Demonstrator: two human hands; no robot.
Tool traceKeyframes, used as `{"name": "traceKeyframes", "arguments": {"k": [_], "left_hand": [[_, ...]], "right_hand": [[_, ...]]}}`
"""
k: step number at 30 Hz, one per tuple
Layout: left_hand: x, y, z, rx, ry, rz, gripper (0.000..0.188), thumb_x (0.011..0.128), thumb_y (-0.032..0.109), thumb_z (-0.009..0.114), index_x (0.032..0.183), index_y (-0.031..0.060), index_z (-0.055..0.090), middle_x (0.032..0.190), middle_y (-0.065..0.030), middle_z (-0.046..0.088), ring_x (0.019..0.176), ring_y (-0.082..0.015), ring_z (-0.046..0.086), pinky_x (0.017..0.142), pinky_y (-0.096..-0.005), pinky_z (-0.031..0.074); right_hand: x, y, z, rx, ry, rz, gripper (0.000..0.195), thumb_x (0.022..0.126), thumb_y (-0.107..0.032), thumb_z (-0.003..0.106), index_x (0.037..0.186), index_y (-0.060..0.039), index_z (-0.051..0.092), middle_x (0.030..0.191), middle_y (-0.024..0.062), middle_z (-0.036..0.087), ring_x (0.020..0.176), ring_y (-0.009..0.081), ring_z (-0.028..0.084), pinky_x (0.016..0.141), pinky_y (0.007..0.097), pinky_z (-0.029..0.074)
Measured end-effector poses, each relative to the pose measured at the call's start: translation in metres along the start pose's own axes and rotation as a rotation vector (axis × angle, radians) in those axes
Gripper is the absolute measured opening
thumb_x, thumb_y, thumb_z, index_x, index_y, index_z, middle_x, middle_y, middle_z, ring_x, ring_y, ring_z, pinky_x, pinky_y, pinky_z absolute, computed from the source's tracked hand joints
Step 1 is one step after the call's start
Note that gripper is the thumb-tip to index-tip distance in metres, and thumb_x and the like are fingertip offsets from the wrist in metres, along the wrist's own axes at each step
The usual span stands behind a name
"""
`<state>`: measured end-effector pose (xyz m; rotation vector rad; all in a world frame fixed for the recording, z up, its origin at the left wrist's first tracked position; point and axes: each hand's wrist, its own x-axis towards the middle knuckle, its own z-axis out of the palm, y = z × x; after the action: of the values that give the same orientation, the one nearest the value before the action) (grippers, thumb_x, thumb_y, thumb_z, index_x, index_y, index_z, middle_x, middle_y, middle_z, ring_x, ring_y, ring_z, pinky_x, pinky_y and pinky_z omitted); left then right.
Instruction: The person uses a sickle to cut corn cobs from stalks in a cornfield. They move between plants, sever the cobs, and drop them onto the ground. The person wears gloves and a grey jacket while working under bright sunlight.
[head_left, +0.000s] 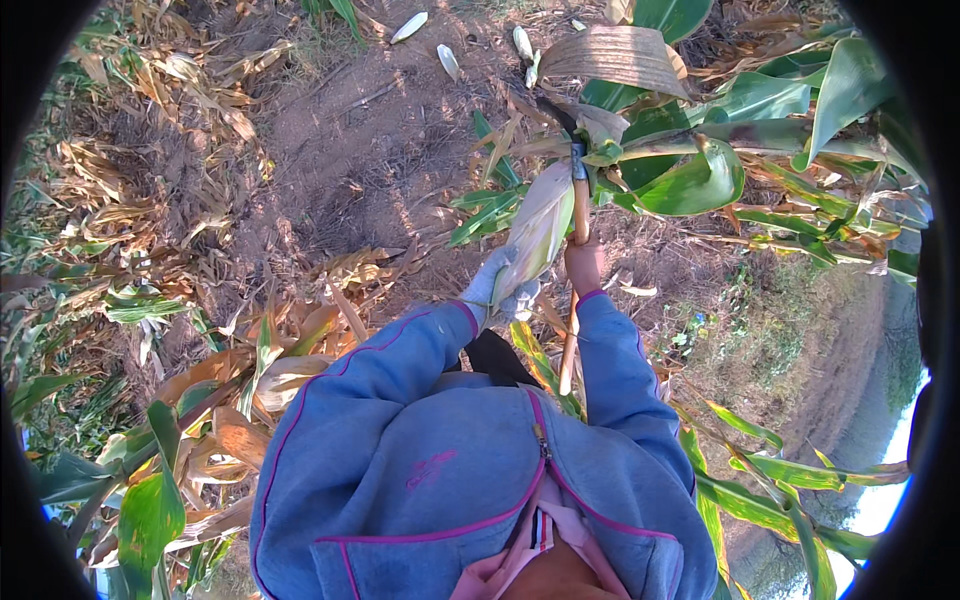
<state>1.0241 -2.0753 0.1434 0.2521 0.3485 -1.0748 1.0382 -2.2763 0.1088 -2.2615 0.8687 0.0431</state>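
Observation:
My left hand (489, 283), in a pale knitted glove, grips the lower end of an ear of corn (536, 217) wrapped in its pale husk. My bare right hand (584, 262) is closed around the wooden handle (581, 210) of a sickle. Its dark curved blade (556, 114) lies beyond the ear's top end, by the corn stalk (675, 144). A dry husk or leaf partly hides the blade near its metal collar (578, 160). The handle's lower end (567, 367) extends below my right hand, between my forearms.
Several pale ears of corn (409, 28) lie on the brown soil (330, 157) ahead. Green corn leaves (694, 180) crowd the right side. Dry leaves and stalks (217, 375) are heaped on the left. A grassy strip (765, 322) runs farther right.

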Motion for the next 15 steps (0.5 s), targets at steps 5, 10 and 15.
{"name": "traceKeyframes", "arguments": {"k": [5, 10, 15], "left_hand": [[-0.005, 0.008, 0.031, 0.302, 0.314, 0.156, 0.059, 0.079, 0.051, 0.063, 0.114, 0.0053, 0.051, 0.082, -0.0099, 0.062, 0.056, -0.0143, 0.058, 0.046, -0.0255, 0.048], [0.001, 0.034, 0.049, 0.418, 0.361, 0.185, 0.053, 0.08, 0.049, 0.064, 0.11, 0.0066, 0.053, 0.07, -0.0081, 0.059, 0.051, -0.0145, 0.055, 0.043, -0.0278, 0.044], [-0.001, 0.04, 0.054, 0.406, 0.336, 0.094, 0.049, 0.08, 0.051, 0.063, 0.102, 0.0077, 0.053, 0.063, -0.0074, 0.054, 0.041, -0.0132, 0.044, 0.037, -0.027, 0.036]], "right_hand": [[0.024, -0.023, -0.019, -0.087, -0.051, -0.106, 0.017, 0.08, -0.017, 0.061, 0.093, -0.0077, 0.066, 0.08, 0.0184, 0.066, 0.075, 0.0366, 0.064, 0.067, 0.0437, 0.049], [0.005, -0.04, -0.053, 0.286, 0.12, -0.386, 0.019, 0.078, -0.01, 0.062, 0.095, -0.0029, 0.062, 0.072, 0.0168, 0.063, 0.066, 0.0287, 0.063, 0.064, 0.037, 0.049], [0.012, -0.012, -0.029, -0.277, -0.032, -0.078, 0.027, 0.08, -0.017, 0.061, 0.103, -0.0039, 0.062, 0.083, 0.0208, 0.066, 0.077, 0.0352, 0.065, 0.07, 0.0434, 0.051]]}}
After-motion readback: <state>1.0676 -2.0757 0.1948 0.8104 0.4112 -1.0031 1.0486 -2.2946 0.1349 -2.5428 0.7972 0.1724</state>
